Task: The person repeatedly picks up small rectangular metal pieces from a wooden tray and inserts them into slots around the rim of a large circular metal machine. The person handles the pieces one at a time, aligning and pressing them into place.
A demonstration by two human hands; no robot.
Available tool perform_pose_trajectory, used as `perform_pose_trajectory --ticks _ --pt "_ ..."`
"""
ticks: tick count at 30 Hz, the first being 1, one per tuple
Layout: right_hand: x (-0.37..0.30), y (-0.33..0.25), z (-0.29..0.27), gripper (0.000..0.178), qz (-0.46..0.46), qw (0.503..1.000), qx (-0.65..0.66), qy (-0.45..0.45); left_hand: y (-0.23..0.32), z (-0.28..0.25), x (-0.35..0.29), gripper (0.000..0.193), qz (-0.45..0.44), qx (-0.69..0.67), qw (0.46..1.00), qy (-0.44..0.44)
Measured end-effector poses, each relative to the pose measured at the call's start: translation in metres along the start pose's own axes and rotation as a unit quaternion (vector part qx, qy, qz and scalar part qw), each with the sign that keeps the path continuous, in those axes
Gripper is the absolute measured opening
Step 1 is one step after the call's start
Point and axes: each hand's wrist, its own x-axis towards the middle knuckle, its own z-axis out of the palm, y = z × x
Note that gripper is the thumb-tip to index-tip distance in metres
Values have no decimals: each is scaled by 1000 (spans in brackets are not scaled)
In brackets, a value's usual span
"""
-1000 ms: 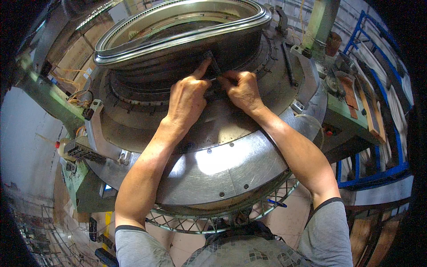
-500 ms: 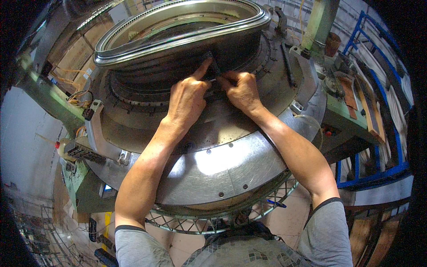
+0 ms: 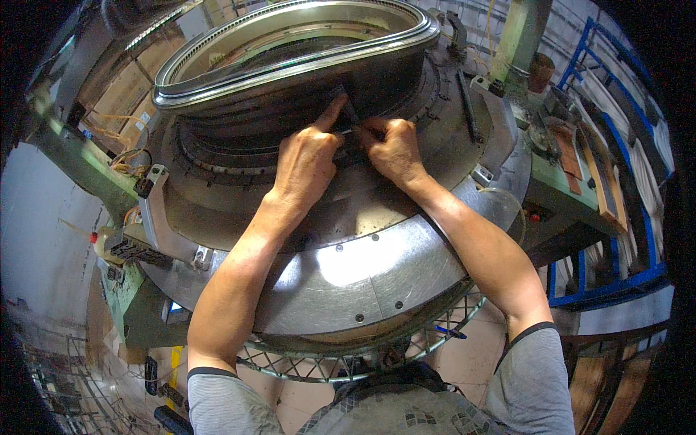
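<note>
Pressing against the dark cylinder wall (image 3: 304,90) of a circular knitting machine, both hands meet at a small dark part (image 3: 349,116) at 12 o'clock: left hand (image 3: 308,163) with forefinger extended along it, right hand (image 3: 395,148) curled, pinching its right end.

A small screen (image 3: 176,307) glows pale blue on the green machine frame (image 3: 134,304) at lower left, just under the rim of the round metal plate (image 3: 348,283); it is rectangular and too small to read. No packages, labels or signs can be made out anywhere else in view.
</note>
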Motion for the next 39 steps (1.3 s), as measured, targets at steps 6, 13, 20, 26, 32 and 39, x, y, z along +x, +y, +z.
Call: perform_pose_trajectory --ticks 6,13,20,26,32,39 --pt "0 0 1 20 7 1000 16 8 -4 4 0 19 37 8 998 45" --pt "0 3 1 21 10 1000 3 2 -5 6 1 14 37 9 998 40" --pt "2 6 6 18 45 998 -49 -8 5 -4 5 29 21 79 997 8" --pt "-2 -12 15 20 26 996 -85 -29 12 -25 10 75 3 228 973 -45" --pt "-5 -10 10 21 180 982 -28 -58 11 -28 7 56 -12 209 975 -74" --pt "-22 -1 12 19 109 992 18 -52 7 -29 5 7 16 184 981 -61"
